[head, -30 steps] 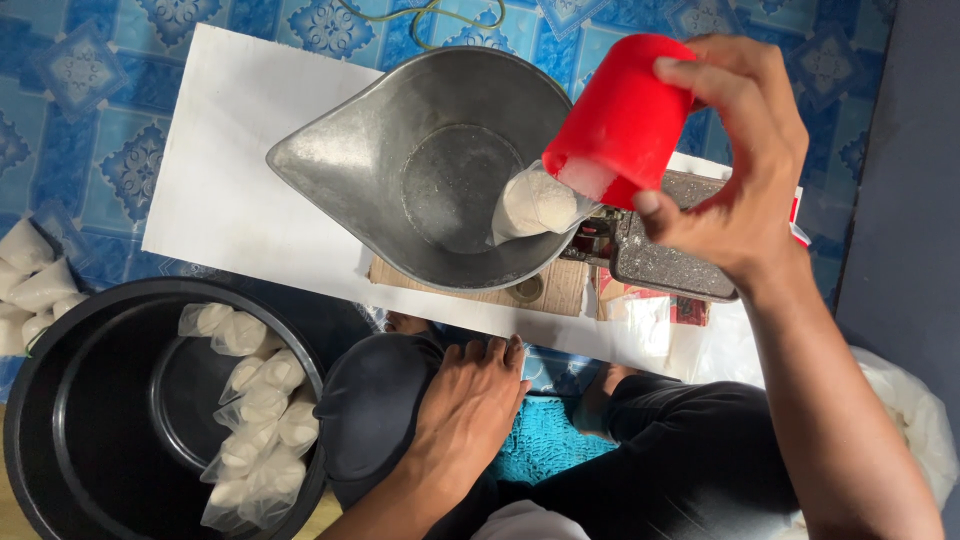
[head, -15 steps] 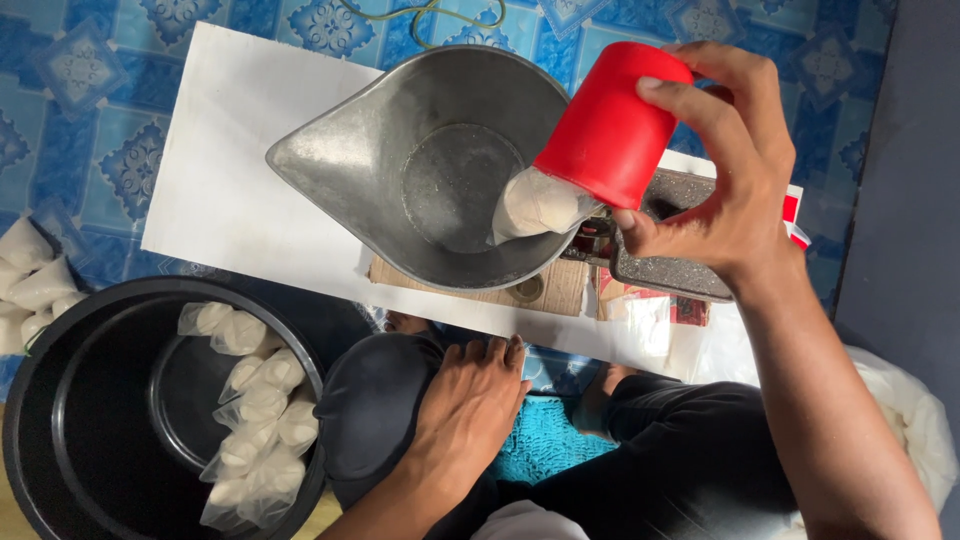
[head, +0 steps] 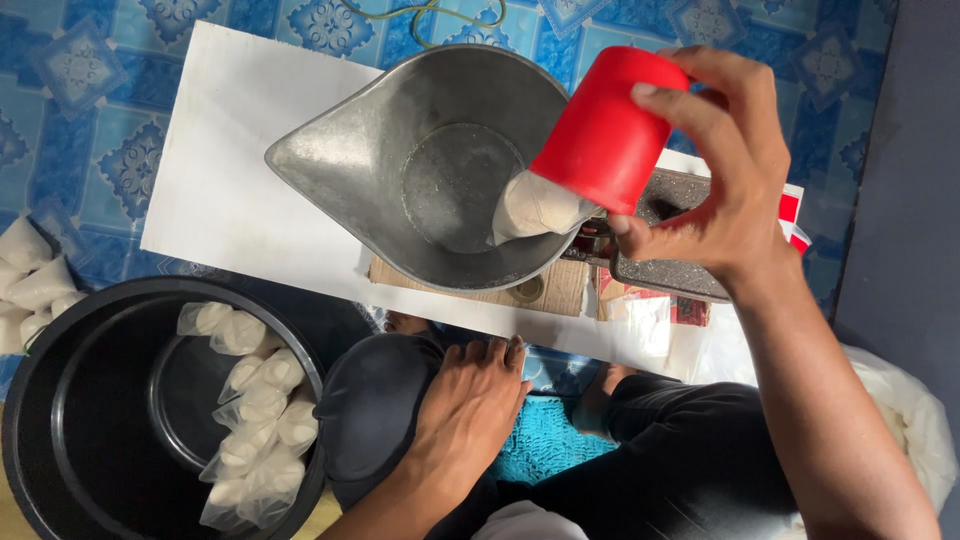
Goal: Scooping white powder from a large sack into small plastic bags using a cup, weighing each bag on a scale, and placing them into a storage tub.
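We hold the red cup (head: 607,132) in our right hand (head: 722,190), fingers wrapped around its wall, forearm raised. The cup is tilted mouth-down over the rim of the metal scoop pan (head: 420,165), with a small filled bag (head: 530,208) at its mouth. Our left hand (head: 470,410) rests flat, fingers extended, on our knee, grasping nothing.

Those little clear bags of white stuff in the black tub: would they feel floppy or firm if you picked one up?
Probably soft yet plump: the small bags look rounded and well filled, slumped against each other along the black tub wall. The thin clear plastic may be slippery. Piled loosely, they would likely slide rather than roll.
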